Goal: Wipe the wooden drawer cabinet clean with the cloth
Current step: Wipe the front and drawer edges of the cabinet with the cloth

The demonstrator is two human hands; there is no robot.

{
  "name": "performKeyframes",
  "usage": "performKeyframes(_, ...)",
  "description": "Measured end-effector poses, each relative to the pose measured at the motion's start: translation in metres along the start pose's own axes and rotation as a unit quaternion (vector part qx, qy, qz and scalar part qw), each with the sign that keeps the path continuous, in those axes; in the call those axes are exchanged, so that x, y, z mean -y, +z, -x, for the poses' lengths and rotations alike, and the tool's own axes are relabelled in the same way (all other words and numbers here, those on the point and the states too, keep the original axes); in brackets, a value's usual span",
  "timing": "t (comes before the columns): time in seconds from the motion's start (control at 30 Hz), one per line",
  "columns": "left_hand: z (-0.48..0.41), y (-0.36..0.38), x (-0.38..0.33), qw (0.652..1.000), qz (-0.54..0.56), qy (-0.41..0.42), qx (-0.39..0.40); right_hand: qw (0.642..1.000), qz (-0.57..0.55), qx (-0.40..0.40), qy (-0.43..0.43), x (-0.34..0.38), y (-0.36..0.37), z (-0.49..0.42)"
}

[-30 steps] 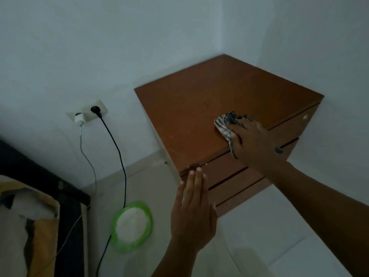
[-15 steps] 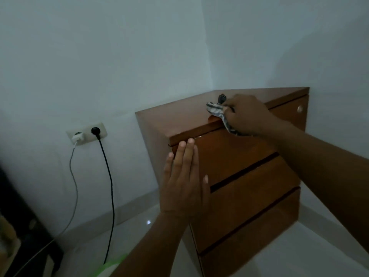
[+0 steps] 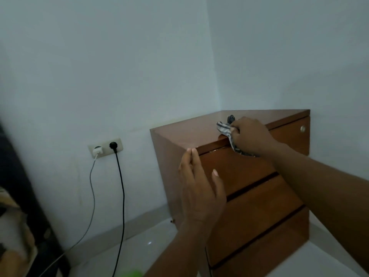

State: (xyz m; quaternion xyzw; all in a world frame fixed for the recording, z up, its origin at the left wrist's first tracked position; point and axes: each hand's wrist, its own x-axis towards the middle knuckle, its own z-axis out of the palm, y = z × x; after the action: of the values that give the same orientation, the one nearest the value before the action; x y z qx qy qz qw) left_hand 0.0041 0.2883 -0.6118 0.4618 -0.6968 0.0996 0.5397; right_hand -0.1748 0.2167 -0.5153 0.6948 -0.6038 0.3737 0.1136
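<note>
The brown wooden drawer cabinet (image 3: pixel 257 208) stands in the room's corner, with three drawer fronts facing me. My right hand (image 3: pixel 251 135) grips a striped cloth (image 3: pixel 224 127) at the front edge of the cabinet top, the cloth draped over that edge. My left hand (image 3: pixel 199 188) rests flat, fingers together, against the cabinet's front left corner, holding nothing. A small round knob (image 3: pixel 303 128) shows on the top drawer at the right.
A wall socket (image 3: pixel 105 147) left of the cabinet holds a white charger and a black plug, with cables hanging to the tiled floor (image 3: pixel 127 254). Dark furniture with bedding (image 3: pixel 18 226) fills the left edge. A green object (image 3: pixel 132 273) peeks in at the bottom.
The view dropped from above the cabinet to its front. My right hand slid the cloth from the top surface to the front edge. My left hand moved up to the cabinet's corner.
</note>
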Motion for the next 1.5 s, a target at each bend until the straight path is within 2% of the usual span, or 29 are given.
performKeyframes(0.17,-0.006,-0.002,0.003,0.992,0.039,-0.12,-0.007,1.0,0.005,0.005,0.003,0.003,-0.002,-0.002)
performKeyframes(0.4,-0.02,0.003,-0.002,0.978,0.048,-0.199,-0.026,1.0,0.005,-0.01,0.01,0.001,0.005,-0.001)
performKeyframes(0.6,-0.016,0.004,-0.008,0.976,0.034,-0.214,-0.027,1.0,0.003,-0.018,0.009,0.002,0.006,0.0)
performKeyframes(0.73,-0.027,0.007,-0.005,0.949,0.067,-0.298,-0.073,1.0,0.005,-0.02,0.006,0.002,0.007,0.001)
performKeyframes(0.83,-0.038,0.007,-0.005,0.937,0.07,-0.331,-0.087,1.0,0.003,-0.022,0.005,0.001,0.008,0.0)
performKeyframes(1.2,-0.043,0.012,-0.006,0.926,0.08,-0.354,-0.1,1.0,0.006,-0.021,0.005,0.0,0.009,0.0)
performKeyframes(1.5,-0.046,0.012,0.001,0.945,0.056,-0.318,-0.055,1.0,0.011,-0.019,-0.008,0.002,0.01,0.003)
